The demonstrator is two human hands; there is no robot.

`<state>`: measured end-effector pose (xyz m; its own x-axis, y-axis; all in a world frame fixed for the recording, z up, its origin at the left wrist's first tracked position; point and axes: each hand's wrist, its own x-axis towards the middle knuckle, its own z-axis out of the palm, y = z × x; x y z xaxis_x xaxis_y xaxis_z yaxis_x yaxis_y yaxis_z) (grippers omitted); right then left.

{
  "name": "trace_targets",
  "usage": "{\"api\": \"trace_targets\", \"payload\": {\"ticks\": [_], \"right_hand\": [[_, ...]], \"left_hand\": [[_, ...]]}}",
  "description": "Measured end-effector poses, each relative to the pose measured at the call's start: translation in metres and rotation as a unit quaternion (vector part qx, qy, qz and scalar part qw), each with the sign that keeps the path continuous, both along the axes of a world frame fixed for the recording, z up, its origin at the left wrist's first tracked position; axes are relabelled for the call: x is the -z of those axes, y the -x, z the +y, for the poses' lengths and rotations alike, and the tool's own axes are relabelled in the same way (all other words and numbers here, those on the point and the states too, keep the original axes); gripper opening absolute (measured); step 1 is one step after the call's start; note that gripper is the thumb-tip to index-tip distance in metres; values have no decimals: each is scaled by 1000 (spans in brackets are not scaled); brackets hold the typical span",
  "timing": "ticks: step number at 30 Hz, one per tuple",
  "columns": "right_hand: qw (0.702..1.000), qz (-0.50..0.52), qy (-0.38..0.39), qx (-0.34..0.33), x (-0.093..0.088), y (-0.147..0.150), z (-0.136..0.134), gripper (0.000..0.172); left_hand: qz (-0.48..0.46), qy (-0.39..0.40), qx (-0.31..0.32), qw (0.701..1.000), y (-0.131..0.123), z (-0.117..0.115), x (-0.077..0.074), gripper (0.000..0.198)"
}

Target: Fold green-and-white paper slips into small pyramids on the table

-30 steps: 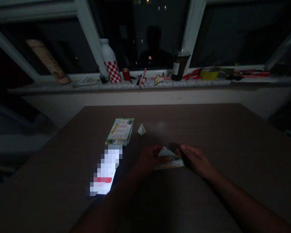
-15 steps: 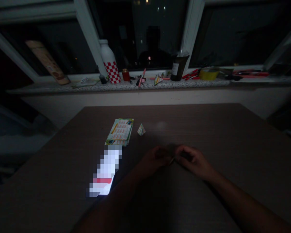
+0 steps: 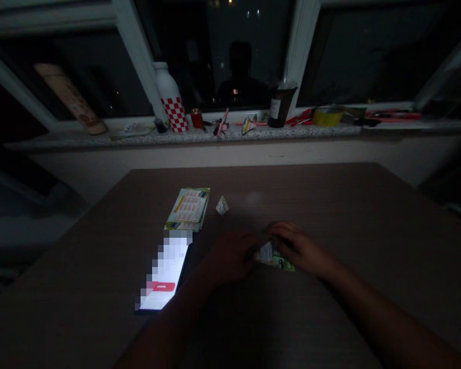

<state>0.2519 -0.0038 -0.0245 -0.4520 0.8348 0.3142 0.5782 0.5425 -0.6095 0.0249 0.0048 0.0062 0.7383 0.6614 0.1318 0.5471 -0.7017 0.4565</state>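
Observation:
A printed paper sheet point(image 3: 269, 254), white and green and seemingly folded, lies low over the table between my hands. My left hand point(image 3: 234, 255) is closed at its left edge, its fingertips dark and partly hidden in shadow. From the right, my right hand point(image 3: 297, 246) curls its fingers over the paper's top and right side. Beyond them a small folded paper piece point(image 3: 222, 205) with a pointed top stands on the table. To its left is a stack of printed paper sheets point(image 3: 188, 207).
A lit phone point(image 3: 163, 282) lies beside my left forearm on the brown table point(image 3: 330, 205). Along the windowsill point(image 3: 223, 134) stand a checkered bottle point(image 3: 172, 100), a small red jar point(image 3: 196, 119), a dark bag point(image 3: 280, 107), a yellow roll point(image 3: 328, 117) and several pens.
The paper, seen as a thin edge before, now shows its printed face between my hands. My right hand has turned over it, and my left hand has shifted slightly.

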Motion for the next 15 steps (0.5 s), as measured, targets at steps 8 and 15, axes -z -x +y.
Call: {"api": "trace_targets", "payload": {"ticks": [8,15], "right_hand": [[994,-74,73,-38,-26,-9,-15,25],[987,-117,95,-47,-26,-3,-19,26]], "left_hand": [[45,0,16,999,-2,0,4,29],[53,16,4,998,-5,3,14,26]]}}
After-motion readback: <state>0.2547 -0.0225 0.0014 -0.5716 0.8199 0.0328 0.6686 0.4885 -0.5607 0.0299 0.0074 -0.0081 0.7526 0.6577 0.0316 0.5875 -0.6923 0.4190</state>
